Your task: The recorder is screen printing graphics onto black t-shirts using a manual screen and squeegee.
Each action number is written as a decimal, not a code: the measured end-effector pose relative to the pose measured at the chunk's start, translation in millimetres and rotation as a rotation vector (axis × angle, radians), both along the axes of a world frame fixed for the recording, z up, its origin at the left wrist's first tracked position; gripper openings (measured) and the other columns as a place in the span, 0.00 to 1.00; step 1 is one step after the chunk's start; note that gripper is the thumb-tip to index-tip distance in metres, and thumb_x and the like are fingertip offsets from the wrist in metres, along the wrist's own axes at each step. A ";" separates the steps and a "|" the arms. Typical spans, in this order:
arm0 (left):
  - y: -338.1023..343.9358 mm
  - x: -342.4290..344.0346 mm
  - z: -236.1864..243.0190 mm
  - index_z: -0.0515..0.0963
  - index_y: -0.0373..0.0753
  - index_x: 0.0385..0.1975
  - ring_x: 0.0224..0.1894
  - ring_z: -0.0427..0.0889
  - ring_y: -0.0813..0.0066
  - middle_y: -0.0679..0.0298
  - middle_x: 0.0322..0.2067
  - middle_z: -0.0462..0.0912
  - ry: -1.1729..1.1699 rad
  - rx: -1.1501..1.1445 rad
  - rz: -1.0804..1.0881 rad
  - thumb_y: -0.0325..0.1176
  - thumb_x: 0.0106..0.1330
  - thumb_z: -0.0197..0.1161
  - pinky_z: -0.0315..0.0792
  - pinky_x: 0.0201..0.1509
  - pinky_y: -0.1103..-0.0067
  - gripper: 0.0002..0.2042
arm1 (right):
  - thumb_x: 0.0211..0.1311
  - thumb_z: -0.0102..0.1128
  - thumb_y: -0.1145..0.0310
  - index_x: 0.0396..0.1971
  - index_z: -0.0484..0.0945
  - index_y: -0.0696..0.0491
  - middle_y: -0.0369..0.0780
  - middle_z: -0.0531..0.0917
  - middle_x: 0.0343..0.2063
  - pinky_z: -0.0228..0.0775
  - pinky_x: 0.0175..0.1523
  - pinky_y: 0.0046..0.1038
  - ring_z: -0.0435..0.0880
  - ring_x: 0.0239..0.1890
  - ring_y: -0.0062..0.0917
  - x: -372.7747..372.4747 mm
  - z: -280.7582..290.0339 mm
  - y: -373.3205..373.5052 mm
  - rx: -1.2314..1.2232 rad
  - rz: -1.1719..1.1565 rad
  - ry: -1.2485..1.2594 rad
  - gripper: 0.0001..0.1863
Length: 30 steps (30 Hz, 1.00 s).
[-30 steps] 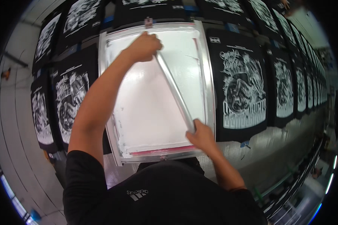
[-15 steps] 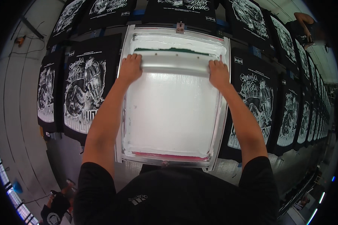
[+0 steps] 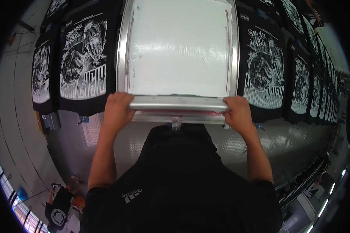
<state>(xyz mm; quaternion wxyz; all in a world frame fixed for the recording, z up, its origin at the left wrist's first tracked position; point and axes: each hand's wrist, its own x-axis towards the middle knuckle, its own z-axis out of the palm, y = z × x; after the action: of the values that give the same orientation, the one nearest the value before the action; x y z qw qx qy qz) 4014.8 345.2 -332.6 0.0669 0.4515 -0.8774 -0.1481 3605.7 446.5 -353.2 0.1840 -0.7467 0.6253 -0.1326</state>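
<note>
A wide metal squeegee (image 3: 179,103) lies across the near end of a screen-printing frame (image 3: 122,58). My left hand (image 3: 118,108) is wrapped round its left end, and my right hand (image 3: 238,112) grips the right end. Beyond the squeegee, the mesh (image 3: 179,54) is coated in white ink, with a thin green strip showing along the blade. Some pink shows between the squeegee and the frame's near bar. A small metal clamp (image 3: 176,122) sits at the middle of that bar, close to my body. The frame's far end is out of view.
Black printed T-shirts lie on boards left (image 3: 83,62) and right (image 3: 263,66) of the frame, with more rows beyond. Blue knobs (image 3: 83,120) stick out below the boards. Another person (image 3: 60,209) is at the lower left, and someone's arm shows at the upper right.
Both hands have drawn the squeegee from the far end of the screen to the near end. My view has shifted, so the frame sits higher in the picture.
</note>
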 end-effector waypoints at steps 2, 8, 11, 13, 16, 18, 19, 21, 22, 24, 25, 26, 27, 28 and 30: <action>38.3 10.9 -5.1 0.77 0.38 0.34 0.39 0.76 0.58 0.59 0.33 0.79 0.015 0.044 0.013 0.26 0.42 0.68 0.66 0.43 0.66 0.16 | 0.43 0.58 0.77 0.36 0.76 0.54 0.41 0.80 0.29 0.64 0.47 0.40 0.78 0.37 0.38 12.5 1.1 30.5 0.048 -0.008 -0.026 0.15; 61.9 13.5 -30.0 0.76 0.38 0.32 0.38 0.76 0.59 0.60 0.31 0.78 0.069 0.000 0.053 0.24 0.40 0.66 0.68 0.44 0.65 0.15 | 0.39 0.60 0.78 0.37 0.76 0.53 0.41 0.80 0.31 0.65 0.50 0.41 0.78 0.39 0.38 26.5 -26.8 58.1 0.114 -0.028 0.060 0.19; 53.2 15.9 -33.8 0.76 0.38 0.32 0.38 0.76 0.58 0.59 0.31 0.78 0.051 0.058 0.051 0.22 0.38 0.66 0.69 0.46 0.64 0.16 | 0.37 0.60 0.78 0.39 0.77 0.52 0.40 0.82 0.33 0.65 0.57 0.43 0.79 0.42 0.37 25.2 -29.5 45.7 0.302 -0.018 0.142 0.21; 70.5 21.3 -44.5 0.77 0.38 0.33 0.40 0.77 0.57 0.59 0.33 0.78 0.041 -0.009 0.069 0.22 0.38 0.65 0.69 0.47 0.64 0.17 | 0.37 0.59 0.78 0.39 0.77 0.52 0.40 0.82 0.35 0.64 0.60 0.45 0.79 0.43 0.37 31.8 -33.5 59.9 0.212 -0.023 0.144 0.22; 75.1 19.8 -59.2 0.78 0.38 0.36 0.45 0.77 0.56 0.57 0.37 0.80 0.075 -0.139 0.079 0.20 0.37 0.64 0.69 0.50 0.64 0.20 | 0.36 0.59 0.79 0.40 0.77 0.52 0.40 0.83 0.37 0.61 0.64 0.49 0.80 0.45 0.36 37.0 -45.3 66.4 0.081 -0.052 0.128 0.23; 44.1 12.0 -71.6 0.78 0.37 0.36 0.44 0.78 0.55 0.56 0.38 0.82 0.104 -0.145 0.095 0.19 0.36 0.64 0.70 0.51 0.63 0.21 | 0.36 0.59 0.78 0.40 0.77 0.52 0.40 0.82 0.37 0.61 0.64 0.49 0.80 0.46 0.36 32.6 -53.3 45.5 0.014 -0.118 0.124 0.23; 18.0 6.1 -70.4 0.78 0.38 0.36 0.44 0.79 0.55 0.56 0.39 0.82 0.094 -0.131 0.089 0.19 0.35 0.65 0.71 0.50 0.63 0.22 | 0.35 0.59 0.78 0.40 0.77 0.53 0.41 0.82 0.38 0.61 0.64 0.49 0.80 0.45 0.37 26.4 -48.7 17.7 0.035 -0.117 0.093 0.23; -40.8 -6.8 -77.8 0.78 0.38 0.36 0.43 0.79 0.56 0.56 0.37 0.82 0.093 -0.158 0.060 0.20 0.35 0.65 0.70 0.51 0.64 0.21 | 0.36 0.60 0.78 0.39 0.78 0.52 0.41 0.83 0.38 0.62 0.64 0.49 0.80 0.45 0.37 10.3 -58.6 -37.3 0.000 -0.116 0.112 0.22; -70.6 -14.2 -81.3 0.78 0.37 0.35 0.42 0.79 0.56 0.56 0.36 0.82 0.095 -0.176 0.030 0.20 0.35 0.66 0.70 0.51 0.64 0.20 | 0.36 0.60 0.77 0.39 0.78 0.52 0.40 0.83 0.37 0.62 0.64 0.48 0.80 0.44 0.37 1.7 -63.3 -63.4 -0.025 -0.116 0.136 0.22; -135.0 -35.0 -80.0 0.78 0.37 0.33 0.39 0.80 0.55 0.56 0.32 0.82 0.123 -0.200 0.015 0.21 0.35 0.67 0.71 0.49 0.66 0.18 | 0.37 0.61 0.77 0.39 0.79 0.51 0.41 0.83 0.36 0.63 0.63 0.48 0.80 0.43 0.38 -18.1 -70.6 -119.1 -0.062 -0.125 0.173 0.22; -165.9 -41.9 -82.2 0.79 0.37 0.31 0.37 0.81 0.54 0.55 0.30 0.82 0.129 -0.196 0.019 0.21 0.36 0.67 0.72 0.46 0.65 0.17 | 0.37 0.61 0.77 0.40 0.80 0.51 0.42 0.83 0.34 0.66 0.58 0.45 0.80 0.41 0.39 -23.4 -67.3 -150.1 -0.063 -0.126 0.193 0.22; -195.5 -49.1 -82.5 0.80 0.37 0.30 0.35 0.81 0.53 0.53 0.28 0.81 0.136 -0.194 0.025 0.21 0.36 0.67 0.74 0.44 0.65 0.16 | 0.36 0.60 0.77 0.40 0.81 0.52 0.43 0.83 0.33 0.69 0.54 0.42 0.80 0.39 0.41 -29.4 -62.8 -180.9 -0.065 -0.125 0.214 0.23; -224.8 -62.4 -79.2 0.81 0.37 0.31 0.33 0.81 0.52 0.52 0.28 0.81 0.111 -0.191 0.035 0.23 0.37 0.68 0.75 0.42 0.64 0.15 | 0.37 0.61 0.77 0.41 0.81 0.51 0.44 0.83 0.32 0.70 0.50 0.42 0.80 0.38 0.41 -42.9 -67.6 -208.2 -0.084 -0.118 0.221 0.23; -250.9 -74.5 -76.3 0.82 0.38 0.31 0.32 0.81 0.51 0.51 0.27 0.81 0.083 -0.185 0.048 0.24 0.39 0.69 0.76 0.40 0.63 0.15 | 0.37 0.62 0.76 0.41 0.82 0.50 0.45 0.83 0.32 0.71 0.47 0.42 0.80 0.36 0.42 -55.4 -72.7 -232.6 -0.099 -0.109 0.227 0.23; -301.8 -80.4 -79.6 0.83 0.40 0.35 0.32 0.81 0.50 0.49 0.25 0.80 0.002 -0.251 0.071 0.30 0.41 0.73 0.76 0.40 0.62 0.16 | 0.41 0.62 0.72 0.36 0.82 0.48 0.44 0.83 0.27 0.74 0.44 0.42 0.82 0.34 0.43 -60.1 -67.9 -286.1 -0.137 -0.141 0.283 0.17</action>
<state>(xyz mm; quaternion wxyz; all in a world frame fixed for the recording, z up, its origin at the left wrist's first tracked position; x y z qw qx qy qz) 3934.4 43.4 -412.2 0.1291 0.4702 -0.8724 -0.0353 3545.6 160.4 -421.1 0.0333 -0.7231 0.6852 -0.0810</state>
